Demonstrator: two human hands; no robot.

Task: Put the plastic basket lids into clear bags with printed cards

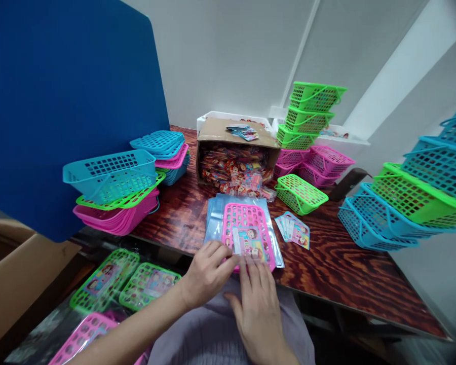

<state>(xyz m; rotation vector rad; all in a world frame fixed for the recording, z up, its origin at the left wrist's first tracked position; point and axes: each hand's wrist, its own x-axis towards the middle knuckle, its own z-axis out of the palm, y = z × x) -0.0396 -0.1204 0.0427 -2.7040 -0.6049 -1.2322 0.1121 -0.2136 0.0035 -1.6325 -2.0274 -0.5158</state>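
Observation:
A pink basket point(266, 238) with a perforated lid lies on a stack of clear plastic bags point(214, 218) at the table's near edge. On its lid is a colourful card point(248, 241) with cartoon faces. My left hand point(209, 271) is closed at the card's lower left corner, its thumb and forefinger pinching what looks like the edge of clear plastic. My right hand point(260, 309) lies with straight fingers flat over the card's lower edge, its thumb apart. Fingers cover the near end of the basket.
A cardboard box point(238, 133) of small packets stands behind. Loose cards point(296, 230) lie to the right, near a green basket point(301, 195). Blue baskets point(376, 223) stack at the right. Nested baskets and lids point(116, 177) stand left. Bagged green baskets point(104, 281) lie below the table's left edge.

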